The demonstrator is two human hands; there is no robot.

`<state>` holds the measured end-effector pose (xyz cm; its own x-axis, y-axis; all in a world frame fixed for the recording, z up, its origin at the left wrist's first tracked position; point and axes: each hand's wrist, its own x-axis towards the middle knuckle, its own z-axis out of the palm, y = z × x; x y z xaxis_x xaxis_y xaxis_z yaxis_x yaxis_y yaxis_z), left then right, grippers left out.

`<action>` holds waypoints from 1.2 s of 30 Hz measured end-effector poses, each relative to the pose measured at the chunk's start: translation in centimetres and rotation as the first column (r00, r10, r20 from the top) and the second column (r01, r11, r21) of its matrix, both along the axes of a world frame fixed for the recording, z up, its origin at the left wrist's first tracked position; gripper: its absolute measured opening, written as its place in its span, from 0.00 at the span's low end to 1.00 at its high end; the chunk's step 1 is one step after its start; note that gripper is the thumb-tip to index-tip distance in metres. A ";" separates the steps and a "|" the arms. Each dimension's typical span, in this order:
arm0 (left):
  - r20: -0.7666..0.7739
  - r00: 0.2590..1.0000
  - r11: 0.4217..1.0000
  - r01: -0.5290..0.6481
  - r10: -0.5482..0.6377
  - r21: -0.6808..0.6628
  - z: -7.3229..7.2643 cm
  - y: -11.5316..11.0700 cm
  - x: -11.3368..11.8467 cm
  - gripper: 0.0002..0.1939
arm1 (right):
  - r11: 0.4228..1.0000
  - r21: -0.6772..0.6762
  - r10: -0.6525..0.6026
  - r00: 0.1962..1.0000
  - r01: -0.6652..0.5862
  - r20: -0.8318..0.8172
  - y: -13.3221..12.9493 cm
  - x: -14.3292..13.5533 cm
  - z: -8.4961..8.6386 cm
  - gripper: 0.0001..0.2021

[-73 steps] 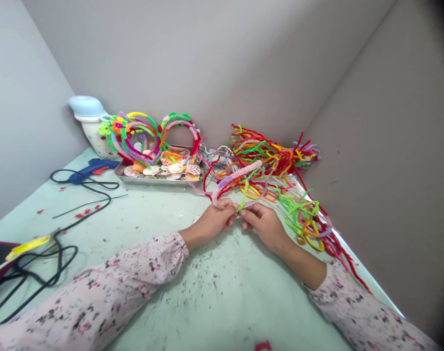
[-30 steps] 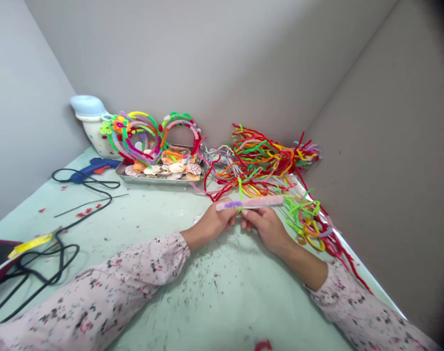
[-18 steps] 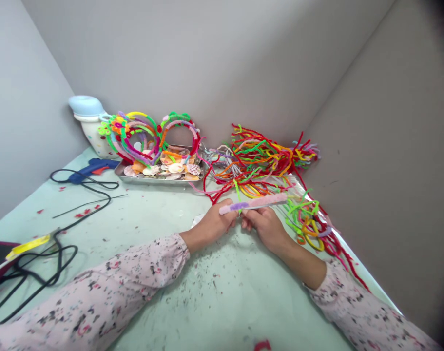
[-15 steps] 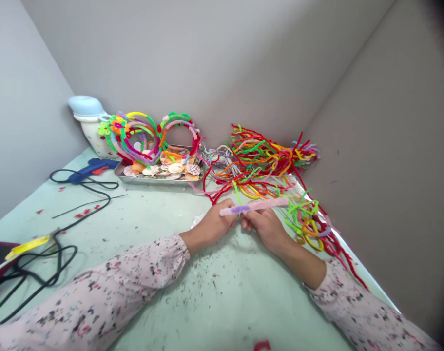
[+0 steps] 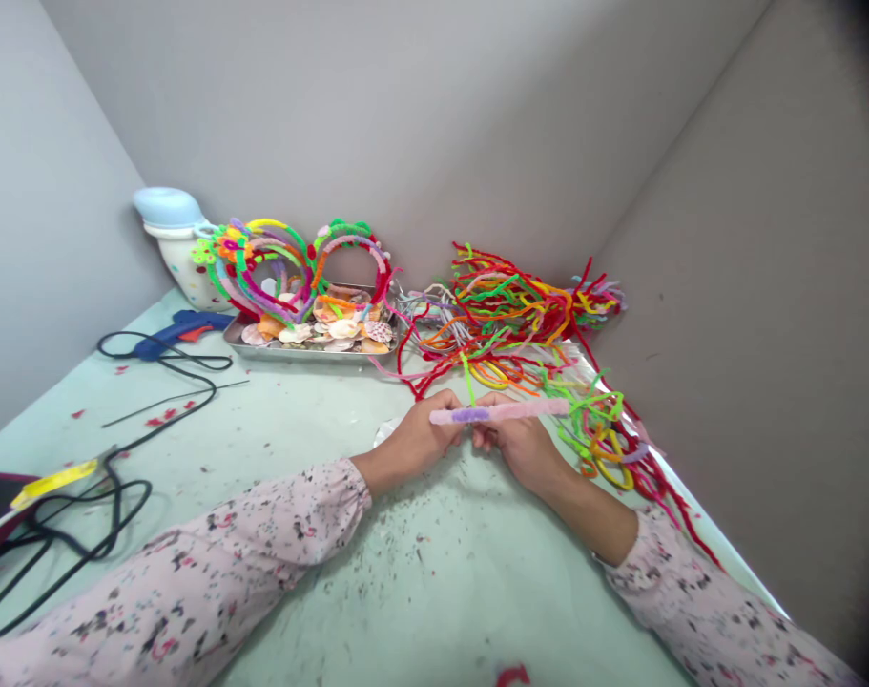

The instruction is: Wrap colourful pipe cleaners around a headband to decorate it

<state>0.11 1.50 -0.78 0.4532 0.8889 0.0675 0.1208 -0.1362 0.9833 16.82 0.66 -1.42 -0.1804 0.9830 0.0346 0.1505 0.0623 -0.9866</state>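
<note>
A pink fuzzy headband (image 5: 524,410) with a purple section is seen nearly edge-on above the table, in front of both hands. My left hand (image 5: 424,437) is closed around its left end. Just right of it, my right hand (image 5: 512,437) is closed with curled fingers under the headband, near the purple section. From between the hands a light green pipe cleaner (image 5: 469,380) sticks up at the band. Its lower end is hidden by the headband and fingers, so which fingers pinch it is hard to see.
Behind stands a metal tray (image 5: 312,353) of seashells with finished headbands (image 5: 262,272) on top. Many pipe cleaners (image 5: 520,305) lie in a heap at the back right. Leftward are a blue glue gun (image 5: 180,332), black cords (image 5: 119,496) and a white cup (image 5: 183,258). Walls close off the back.
The headband's right end has dipped slightly and shifted a little right. The green pipe cleaner has moved slightly right with it. Both hands stay nearly in place.
</note>
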 end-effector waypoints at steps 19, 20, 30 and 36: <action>0.026 1.000 1.000 -0.002 0.003 -0.008 -0.1 0.0 0.0 0.08 | 1.000 -0.008 -0.027 1.000 0.027 0.012 -0.1 -0.4 0.5 0.06; 0.041 0.999 1.000 -0.002 0.002 -0.016 -0.2 0.1 0.0 0.08 | 1.000 -0.010 -0.026 1.000 0.026 -0.007 -0.1 -0.4 0.4 0.07; 0.013 1.000 1.000 -0.005 0.005 0.001 -0.6 0.2 0.0 0.07 | 0.999 -0.001 -0.040 0.999 0.040 0.031 -0.2 -0.3 0.5 0.06; -0.020 1.000 1.000 -0.005 0.006 0.006 -0.6 0.2 0.0 0.07 | 0.999 -0.007 -0.032 0.999 0.032 0.029 -0.2 -0.3 0.6 0.07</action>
